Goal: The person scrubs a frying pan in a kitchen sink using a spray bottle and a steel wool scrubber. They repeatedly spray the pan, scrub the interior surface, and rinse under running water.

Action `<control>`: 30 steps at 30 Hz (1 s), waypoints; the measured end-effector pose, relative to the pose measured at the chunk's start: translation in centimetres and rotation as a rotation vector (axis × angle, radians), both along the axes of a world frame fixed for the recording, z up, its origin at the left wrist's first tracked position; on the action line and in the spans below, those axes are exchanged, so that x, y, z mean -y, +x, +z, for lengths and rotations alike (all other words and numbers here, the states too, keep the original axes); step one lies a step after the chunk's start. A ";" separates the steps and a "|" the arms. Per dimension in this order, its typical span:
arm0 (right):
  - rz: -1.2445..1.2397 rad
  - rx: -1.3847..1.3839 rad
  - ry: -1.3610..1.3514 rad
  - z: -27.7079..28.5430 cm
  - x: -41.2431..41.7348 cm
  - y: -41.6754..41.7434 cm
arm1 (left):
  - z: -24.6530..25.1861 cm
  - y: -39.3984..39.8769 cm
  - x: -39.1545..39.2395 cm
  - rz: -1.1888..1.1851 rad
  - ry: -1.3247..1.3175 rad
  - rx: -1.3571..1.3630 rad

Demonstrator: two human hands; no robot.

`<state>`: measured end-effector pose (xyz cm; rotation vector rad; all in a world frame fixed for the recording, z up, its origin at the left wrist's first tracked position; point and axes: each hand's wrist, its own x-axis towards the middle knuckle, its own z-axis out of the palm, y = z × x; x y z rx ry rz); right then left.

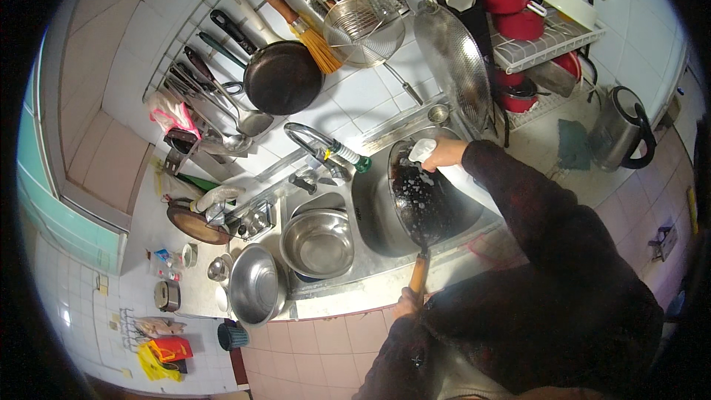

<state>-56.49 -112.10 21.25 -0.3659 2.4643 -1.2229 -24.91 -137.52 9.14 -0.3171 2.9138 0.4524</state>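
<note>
A black wok (422, 203) rests tilted in the right basin of a steel double sink (369, 216), with white foam spots on its dark surface. Around its wooden handle (419, 273), at the front edge of the counter, my left hand (408, 301) is closed. My right hand (447, 153) grips a white spray bottle (472, 186) above the wok, its nozzle facing the foamy area. The forearm's dark sleeve partly covers the counter on the right. A faucet (328, 150) with a green-tipped spout reaches over the divider between the basins.
A steel bowl (319, 241) sits over the left basin, with a second steel basin (255, 283) beside it. On the wall rack hang a frying pan (283, 78), a brush (311, 39) and a strainer (364, 30). At the right stands an electric kettle (619, 128).
</note>
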 end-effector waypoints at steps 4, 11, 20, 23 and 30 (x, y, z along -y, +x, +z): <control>-0.020 -0.092 -0.293 -1.6 -0.9 0.2 | -0.1 -0.1 0.1 0.027 0.016 0.032; -0.202 0.044 -0.794 4.0 -4.7 5.4 | 0.1 -0.1 0.2 0.010 0.003 0.041; -0.317 -0.294 -0.543 8.5 -14.3 13.6 | -1.2 -0.4 1.6 -0.070 0.092 0.022; -0.496 -0.281 -0.481 6.2 -16.8 15.1 | -0.6 -0.3 1.5 -0.080 0.123 0.014; -0.809 -0.252 -0.509 3.0 -20.3 16.4 | -0.4 -0.7 2.0 -0.104 0.186 0.027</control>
